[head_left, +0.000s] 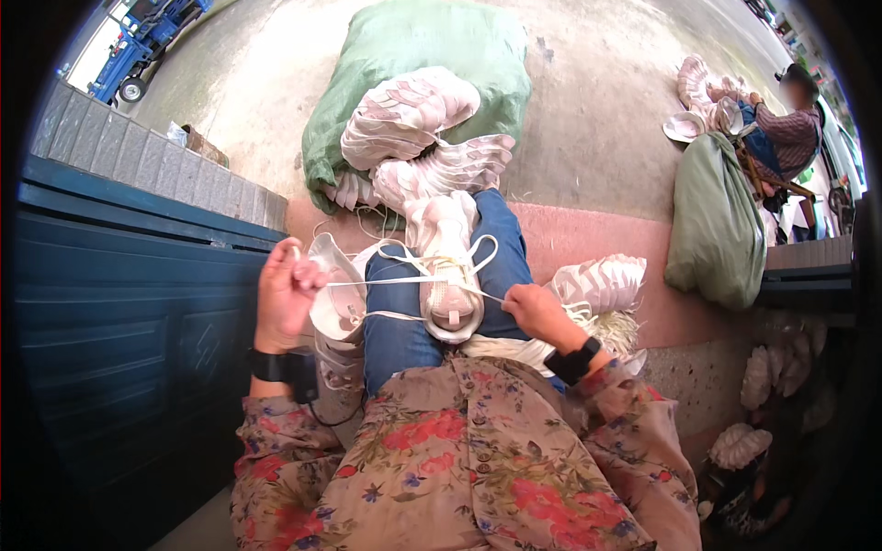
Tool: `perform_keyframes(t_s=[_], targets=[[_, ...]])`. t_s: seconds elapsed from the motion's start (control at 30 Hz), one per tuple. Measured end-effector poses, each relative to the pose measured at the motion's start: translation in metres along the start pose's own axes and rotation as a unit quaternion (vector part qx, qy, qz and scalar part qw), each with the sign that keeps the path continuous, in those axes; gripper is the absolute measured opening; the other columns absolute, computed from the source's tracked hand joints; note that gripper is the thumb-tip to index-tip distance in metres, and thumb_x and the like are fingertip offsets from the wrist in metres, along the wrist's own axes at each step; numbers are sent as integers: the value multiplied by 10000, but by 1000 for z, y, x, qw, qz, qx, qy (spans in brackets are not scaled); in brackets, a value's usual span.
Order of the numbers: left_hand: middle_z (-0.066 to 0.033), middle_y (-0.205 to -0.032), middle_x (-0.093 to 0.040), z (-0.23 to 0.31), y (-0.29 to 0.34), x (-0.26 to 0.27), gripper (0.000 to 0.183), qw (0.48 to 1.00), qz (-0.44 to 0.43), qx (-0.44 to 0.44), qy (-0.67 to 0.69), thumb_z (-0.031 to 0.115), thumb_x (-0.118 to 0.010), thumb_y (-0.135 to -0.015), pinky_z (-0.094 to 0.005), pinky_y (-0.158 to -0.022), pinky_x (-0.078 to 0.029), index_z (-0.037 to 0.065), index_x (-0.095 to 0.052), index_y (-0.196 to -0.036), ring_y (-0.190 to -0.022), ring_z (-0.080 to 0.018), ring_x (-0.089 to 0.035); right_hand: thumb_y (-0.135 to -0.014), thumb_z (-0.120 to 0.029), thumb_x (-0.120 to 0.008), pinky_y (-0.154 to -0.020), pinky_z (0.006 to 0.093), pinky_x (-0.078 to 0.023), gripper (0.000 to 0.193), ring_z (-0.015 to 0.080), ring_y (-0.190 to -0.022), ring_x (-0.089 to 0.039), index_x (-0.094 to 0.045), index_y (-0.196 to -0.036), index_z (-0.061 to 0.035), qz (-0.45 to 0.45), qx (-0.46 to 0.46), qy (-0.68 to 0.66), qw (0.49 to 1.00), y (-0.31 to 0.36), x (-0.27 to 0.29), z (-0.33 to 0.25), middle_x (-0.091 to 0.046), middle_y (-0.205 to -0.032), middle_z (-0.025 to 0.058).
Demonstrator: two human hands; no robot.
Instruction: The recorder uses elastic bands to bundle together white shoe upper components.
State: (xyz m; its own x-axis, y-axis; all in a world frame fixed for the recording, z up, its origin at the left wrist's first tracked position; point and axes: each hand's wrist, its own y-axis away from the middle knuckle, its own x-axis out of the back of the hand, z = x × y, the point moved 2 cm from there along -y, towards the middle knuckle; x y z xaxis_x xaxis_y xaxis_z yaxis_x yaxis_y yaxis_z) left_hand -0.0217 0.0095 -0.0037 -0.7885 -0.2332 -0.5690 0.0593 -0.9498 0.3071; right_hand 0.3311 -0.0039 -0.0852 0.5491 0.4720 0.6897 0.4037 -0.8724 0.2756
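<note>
A pale pink and white shoe upper (450, 298) lies between my knees, its heel opening toward me. A thin white shoelace (390, 281) stretches across it, with loose loops to both sides. To the left of the upper, my left hand (288, 286) is raised, its curled fingers closed on one stretch of the lace. On the other side my right hand (542, 315) pinches the lace low beside my right knee. Another stretch of lace hangs slack over my left thigh. Beside that thigh stand more shoe uppers (338, 303), partly behind my left hand.
Ahead lies a big green sack (423, 37) with nested bundles of uppers (409, 115) on it. Another bundle (602, 280) and a mass of laces (617, 331) sit at my right. A blue door (138, 340) stands close left. Far right, a seated person (790, 138) is beside a green sack (717, 225).
</note>
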Motion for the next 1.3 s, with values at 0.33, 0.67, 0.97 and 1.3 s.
perform_keyframes(t_s=[0.33, 0.67, 0.97, 1.3], targets=[[22, -596, -399, -17, -6, -30, 259, 986, 17, 54, -158, 104, -506, -857, -208, -489, -366, 54, -421, -1096, -503, -70, -387, -737, -76, -506, -751, 382, -358, 216, 239, -941, -518, -569, -941, -108, 68, 130, 153, 977, -105, 6, -12, -584, -925, 65], [23, -598, -408, -22, -3, -9, 196, 981, 64, 51, -177, 112, -484, -872, -202, -480, -350, 36, -469, -1052, -505, -66, -386, -629, -171, -594, -573, 325, -446, 203, 298, -624, -562, -634, -749, -13, -227, 60, -95, 967, -103, 30, -15, -626, -711, 135], [27, -610, -424, -7, 2, -8, 168, 978, 45, 60, -197, 95, -494, -861, -186, -455, -330, 23, -492, -1013, -494, -45, -380, -711, -83, -523, -523, 370, -486, 62, 285, -604, -611, -515, -732, -25, 54, 97, 263, 958, -103, 13, -18, -608, -651, 142], [52, -566, -314, 126, 9, 60, 172, 970, 147, -169, -94, 97, -450, -888, -162, -422, -262, 35, -487, -1045, -483, -30, -315, -765, -175, -468, -623, 458, -450, 192, 366, -672, -581, -542, -827, -9, 83, 41, 59, 994, -59, -12, -27, -596, -680, 190]])
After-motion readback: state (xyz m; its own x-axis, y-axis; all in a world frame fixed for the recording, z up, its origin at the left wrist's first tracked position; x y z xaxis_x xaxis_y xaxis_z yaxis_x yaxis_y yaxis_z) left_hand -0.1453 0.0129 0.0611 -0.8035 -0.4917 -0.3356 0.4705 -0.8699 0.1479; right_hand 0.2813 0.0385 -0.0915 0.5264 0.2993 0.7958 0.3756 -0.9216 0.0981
